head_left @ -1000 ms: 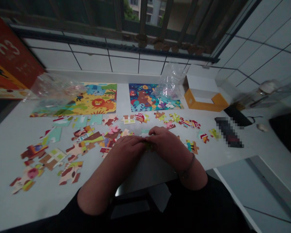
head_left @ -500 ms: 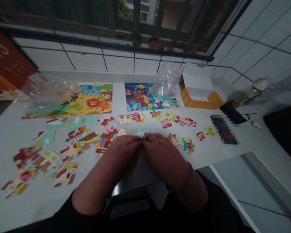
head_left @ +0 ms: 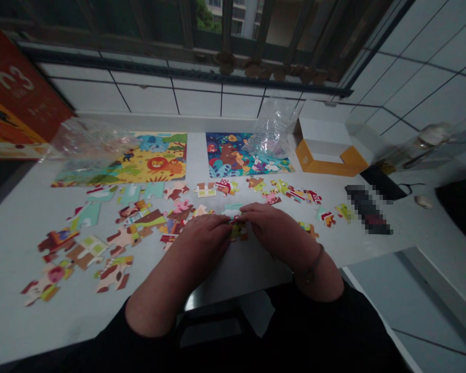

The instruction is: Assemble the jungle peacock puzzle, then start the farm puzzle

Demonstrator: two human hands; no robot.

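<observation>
At the middle of the white table, several jigsaw pieces with green, yellow and red print lie between my hands. My left hand is closed, its fingertips pinching the left edge of these pieces. From the other side my right hand grips their upper right edge with bent fingers. A pale green and white jigsaw piece shows just beyond my fingertips. The undersides of my fingers are hidden. Loose farm-print jigsaw pieces spread to the left, and a red barn piece lies behind.
Against the wall lie a yellow lion picture board and a blue animal picture board, each partly under clear plastic bags. An open yellow box stands at back right. A pixelated dark object and a red box flank the area.
My right hand has drawn slightly right, away from my left, uncovering the pieces between them. The whole view has shifted a little, so the table's things appear farther right.
</observation>
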